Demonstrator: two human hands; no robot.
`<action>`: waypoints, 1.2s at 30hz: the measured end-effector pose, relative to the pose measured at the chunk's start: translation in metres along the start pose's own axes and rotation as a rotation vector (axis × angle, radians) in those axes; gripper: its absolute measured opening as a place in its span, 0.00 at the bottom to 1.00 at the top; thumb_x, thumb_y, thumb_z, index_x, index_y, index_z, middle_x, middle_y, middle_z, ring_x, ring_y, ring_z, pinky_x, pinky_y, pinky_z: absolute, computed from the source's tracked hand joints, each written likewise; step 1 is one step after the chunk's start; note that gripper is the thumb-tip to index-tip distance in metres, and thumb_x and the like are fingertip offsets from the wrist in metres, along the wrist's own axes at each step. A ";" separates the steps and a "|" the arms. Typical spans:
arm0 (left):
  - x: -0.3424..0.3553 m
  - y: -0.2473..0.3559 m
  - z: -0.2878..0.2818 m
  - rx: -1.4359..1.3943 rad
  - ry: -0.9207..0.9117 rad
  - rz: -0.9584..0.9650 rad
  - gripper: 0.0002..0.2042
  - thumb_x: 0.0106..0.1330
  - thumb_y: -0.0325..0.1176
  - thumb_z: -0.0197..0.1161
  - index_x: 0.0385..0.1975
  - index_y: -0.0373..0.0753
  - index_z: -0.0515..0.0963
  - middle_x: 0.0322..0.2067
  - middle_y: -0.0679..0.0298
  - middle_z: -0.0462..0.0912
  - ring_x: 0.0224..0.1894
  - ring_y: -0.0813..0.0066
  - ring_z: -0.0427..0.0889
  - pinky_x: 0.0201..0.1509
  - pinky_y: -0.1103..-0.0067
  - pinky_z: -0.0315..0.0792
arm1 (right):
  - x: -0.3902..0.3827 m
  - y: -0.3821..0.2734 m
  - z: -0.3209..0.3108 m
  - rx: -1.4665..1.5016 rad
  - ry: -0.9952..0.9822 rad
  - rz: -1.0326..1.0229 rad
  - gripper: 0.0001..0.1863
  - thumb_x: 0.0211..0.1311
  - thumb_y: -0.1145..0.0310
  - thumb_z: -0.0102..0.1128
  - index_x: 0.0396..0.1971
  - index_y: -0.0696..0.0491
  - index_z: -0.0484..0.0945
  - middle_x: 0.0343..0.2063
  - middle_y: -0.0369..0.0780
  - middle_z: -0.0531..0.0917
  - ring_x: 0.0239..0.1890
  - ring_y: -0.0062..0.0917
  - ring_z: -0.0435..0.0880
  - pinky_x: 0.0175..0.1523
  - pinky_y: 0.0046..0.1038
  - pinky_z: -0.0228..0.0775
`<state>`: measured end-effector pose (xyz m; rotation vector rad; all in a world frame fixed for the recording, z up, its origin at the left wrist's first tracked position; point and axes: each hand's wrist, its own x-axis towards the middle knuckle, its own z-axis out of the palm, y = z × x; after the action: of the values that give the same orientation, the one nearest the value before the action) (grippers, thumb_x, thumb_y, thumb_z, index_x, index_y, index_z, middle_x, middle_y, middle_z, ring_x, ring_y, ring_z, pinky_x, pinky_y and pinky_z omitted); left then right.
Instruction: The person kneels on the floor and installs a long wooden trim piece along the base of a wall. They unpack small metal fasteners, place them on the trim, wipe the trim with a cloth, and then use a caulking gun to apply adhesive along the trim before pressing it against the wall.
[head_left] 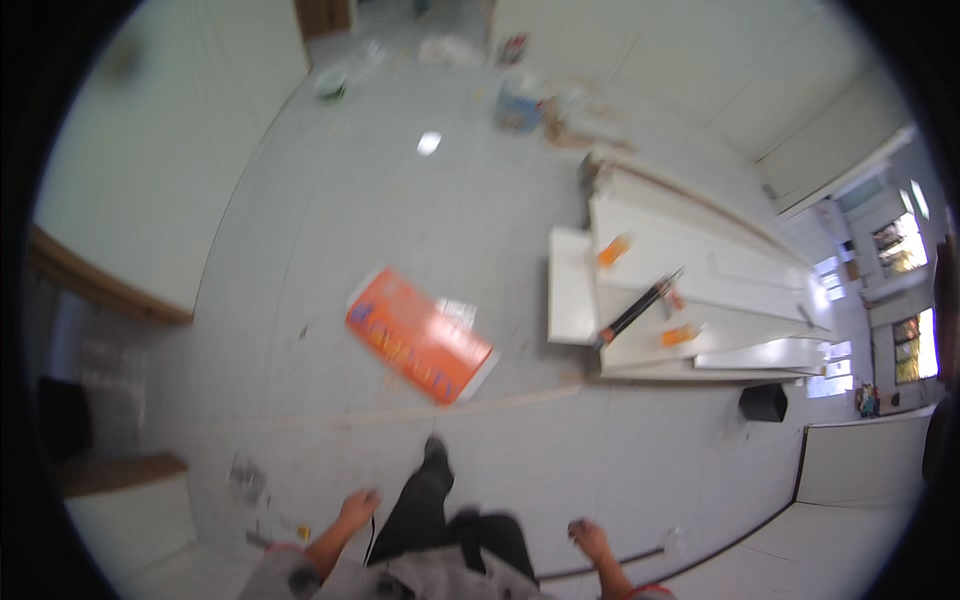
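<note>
My left hand [358, 508] hangs low beside my left leg, its fingers smeared by motion. A thin dark cord-like line [372, 540] runs down just beside it; whether the hand holds it I cannot tell. My right hand [590, 542] is out to the right of my legs, half curled, with its fingertips blurred. Nothing nameable shows in it. One dark shoe [435, 450] is stretched forward on the grey floor. Ahead of it lies a flat orange package [420, 335] with a white edge.
At the right, long white panels [700, 230] lie stacked, bearing a black stick-like tool [640, 308] and orange bottle-like items [680, 335]. A black box [764, 402] stands beside them. Farther off are a bluish container [518, 105] and scraps. Clear plastic [245, 480] lies at the left.
</note>
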<state>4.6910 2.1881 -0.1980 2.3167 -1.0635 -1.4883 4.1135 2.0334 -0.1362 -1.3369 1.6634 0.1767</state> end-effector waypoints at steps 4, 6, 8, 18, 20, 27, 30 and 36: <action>0.042 0.093 0.003 -0.122 0.104 0.120 0.14 0.67 0.42 0.63 0.39 0.36 0.80 0.36 0.52 0.84 0.43 0.50 0.83 0.46 0.62 0.76 | 0.075 -0.068 -0.021 0.075 0.014 -0.024 0.12 0.65 0.63 0.58 0.36 0.56 0.83 0.25 0.41 0.86 0.26 0.24 0.84 0.36 0.28 0.77; 0.062 0.102 0.039 -0.104 0.064 0.130 0.13 0.67 0.41 0.63 0.39 0.37 0.80 0.35 0.52 0.83 0.43 0.50 0.83 0.46 0.61 0.76 | 0.128 -0.073 -0.027 0.035 -0.031 -0.041 0.13 0.65 0.62 0.57 0.37 0.57 0.83 0.26 0.42 0.87 0.29 0.30 0.86 0.39 0.31 0.77; 0.079 0.102 0.074 -0.073 0.001 0.147 0.13 0.67 0.41 0.63 0.41 0.37 0.80 0.35 0.52 0.83 0.43 0.49 0.82 0.46 0.60 0.75 | 0.190 -0.071 -0.020 -0.039 -0.076 -0.105 0.14 0.65 0.62 0.57 0.37 0.57 0.83 0.27 0.43 0.87 0.31 0.34 0.87 0.41 0.33 0.77; 0.130 0.132 0.193 0.077 0.044 0.135 0.10 0.64 0.41 0.68 0.37 0.44 0.80 0.27 0.62 0.80 0.30 0.59 0.83 0.28 0.69 0.77 | 0.606 -0.157 0.124 -0.381 -0.008 -0.470 0.26 0.63 0.60 0.64 0.55 0.61 0.74 0.47 0.56 0.83 0.51 0.53 0.82 0.57 0.47 0.73; 0.132 0.125 0.199 0.011 0.064 0.142 0.09 0.63 0.39 0.69 0.36 0.43 0.80 0.27 0.62 0.80 0.29 0.59 0.82 0.28 0.68 0.77 | 0.679 -0.174 0.160 -0.368 0.220 -0.685 0.30 0.61 0.60 0.67 0.58 0.65 0.72 0.48 0.57 0.83 0.53 0.53 0.81 0.58 0.46 0.72; 0.157 0.129 0.210 -0.118 0.165 0.049 0.08 0.63 0.35 0.70 0.37 0.42 0.81 0.28 0.62 0.81 0.28 0.60 0.82 0.28 0.69 0.76 | 0.743 -0.194 0.219 0.019 -0.366 -0.108 0.22 0.60 0.56 0.71 0.34 0.64 0.81 0.26 0.42 0.84 0.28 0.28 0.80 0.37 0.28 0.72; 0.169 0.136 0.209 -0.141 0.043 -0.043 0.07 0.65 0.35 0.68 0.39 0.41 0.82 0.30 0.61 0.82 0.31 0.59 0.83 0.31 0.68 0.77 | 0.695 -0.190 0.202 0.185 -0.379 -0.095 0.19 0.61 0.58 0.70 0.26 0.62 0.80 0.19 0.37 0.79 0.22 0.21 0.74 0.30 0.26 0.66; 0.322 0.205 0.135 -0.105 0.341 0.257 0.24 0.55 0.27 0.72 0.55 0.39 0.77 0.49 0.57 0.81 0.49 0.55 0.80 0.51 0.65 0.76 | 0.536 -0.271 0.109 -0.144 -0.181 -0.385 0.14 0.62 0.63 0.66 0.26 0.58 0.79 0.22 0.45 0.79 0.24 0.35 0.78 0.32 0.38 0.68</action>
<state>4.5579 1.8572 -0.3891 2.1603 -1.1050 -0.9878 4.4298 1.6329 -0.4718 -1.6713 1.2356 0.1854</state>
